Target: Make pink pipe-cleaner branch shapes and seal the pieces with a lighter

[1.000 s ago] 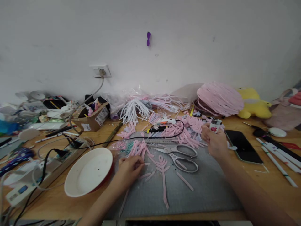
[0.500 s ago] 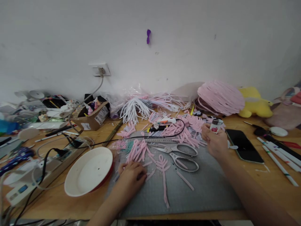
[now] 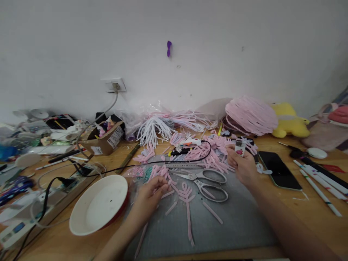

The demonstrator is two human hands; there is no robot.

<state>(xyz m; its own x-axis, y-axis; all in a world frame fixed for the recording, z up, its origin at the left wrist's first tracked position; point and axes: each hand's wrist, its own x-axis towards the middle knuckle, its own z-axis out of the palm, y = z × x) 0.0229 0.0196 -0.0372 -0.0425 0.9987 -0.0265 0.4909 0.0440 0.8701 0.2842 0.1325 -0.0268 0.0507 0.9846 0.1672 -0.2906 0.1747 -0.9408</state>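
Note:
My left hand [image 3: 152, 194] is raised a little over the left part of the grey mat [image 3: 231, 224], its fingers closed in a pinch. A long pink pipe cleaner [image 3: 141, 239] runs from under this hand towards the mat's front edge; its upper part is hidden. In my right hand [image 3: 241, 165], above the mat's right side, is a lighter [image 3: 239, 149] with a red apple picture. Between the hands lies a pink pipe cleaner stem with short side pieces and a looped tip [image 3: 187, 203]. Grey-handled scissors [image 3: 206, 181] rest open behind it.
A white bowl [image 3: 99, 204] stands left of the mat, beside a power strip [image 3: 35, 221]. Pink pipe cleaner pieces [image 3: 217, 156] are heaped at the back, near a metal ruler [image 3: 182, 165]. A phone [image 3: 280, 170] lies to the right. A black cable [image 3: 152, 158] crosses behind the mat.
My left hand has lifted off the cut pieces, and a long pink pipe cleaner now shows beneath it. My right hand, with the lighter, has shifted slightly left. The view has tilted slightly.

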